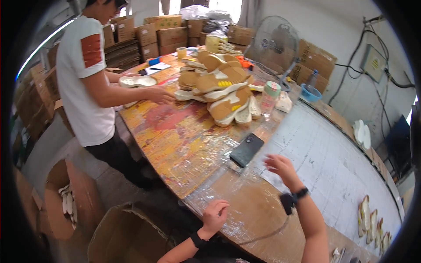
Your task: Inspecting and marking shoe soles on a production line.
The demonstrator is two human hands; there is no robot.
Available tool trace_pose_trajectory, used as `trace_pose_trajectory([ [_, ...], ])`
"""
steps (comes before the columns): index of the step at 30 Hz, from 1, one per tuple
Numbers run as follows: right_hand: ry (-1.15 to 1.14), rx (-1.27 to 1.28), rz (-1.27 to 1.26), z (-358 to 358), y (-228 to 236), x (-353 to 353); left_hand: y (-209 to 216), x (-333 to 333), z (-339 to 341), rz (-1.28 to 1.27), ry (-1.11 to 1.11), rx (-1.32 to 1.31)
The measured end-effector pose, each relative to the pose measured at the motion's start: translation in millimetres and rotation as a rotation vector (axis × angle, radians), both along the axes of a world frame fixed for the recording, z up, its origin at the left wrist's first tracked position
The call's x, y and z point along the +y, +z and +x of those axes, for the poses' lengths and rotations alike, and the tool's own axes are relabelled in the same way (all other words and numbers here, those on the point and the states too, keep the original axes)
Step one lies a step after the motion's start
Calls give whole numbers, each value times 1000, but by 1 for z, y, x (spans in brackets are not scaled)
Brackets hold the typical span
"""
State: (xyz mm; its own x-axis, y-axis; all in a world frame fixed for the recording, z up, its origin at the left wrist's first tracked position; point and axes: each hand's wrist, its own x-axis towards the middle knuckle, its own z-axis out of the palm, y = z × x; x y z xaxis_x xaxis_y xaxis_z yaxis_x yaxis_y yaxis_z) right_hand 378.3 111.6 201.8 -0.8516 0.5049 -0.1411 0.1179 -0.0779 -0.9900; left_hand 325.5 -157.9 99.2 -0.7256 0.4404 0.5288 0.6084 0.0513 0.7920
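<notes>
My left hand point(215, 215) is over the near edge of the table with its fingers curled in, and nothing shows in it. My right hand point(281, 168) hovers above the plastic-wrapped tabletop, fingers apart and holding nothing. Just beyond it lies a black phone point(247, 150), face down or nearly so. Farther off, a heap of tan and white shoe soles point(221, 81) with yellow marks is stacked on the table. Each of my wrists wears a dark band; a black box-like piece point(287, 203) with a cord hangs by the right one.
A co-worker point(90, 83) at the table's left side handles a white sole point(138, 82). A bottle with a green lid point(270, 94) stands beside the heap, a fan point(276, 44) behind. More soles point(368, 217) line the right edge. An open carton point(125, 232) stands below left.
</notes>
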Motion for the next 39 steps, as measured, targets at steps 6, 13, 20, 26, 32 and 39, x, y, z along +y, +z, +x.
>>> trace_pose_trajectory([
  [6, -750, -118, -57, 182, -84, 86, 1, -5, 8, -28, -53, 9],
  [13, -1156, -136, 191, 326, -148, 117, -9, 5, 13, -97, -50, -184],
  [20, -965, -32, 51, 298, -126, 106, -13, 10, 9, -82, -21, -206],
  [26, -994, 52, -96, 306, -117, 94, -9, 16, 16, -170, -22, -160],
  [32, -928, 10, -89, 311, -114, 93, -6, 11, 18, -168, -86, -137],
  [39, -927, 7, -112, 309, -119, 94, -4, 12, 17, -226, -84, -49],
])
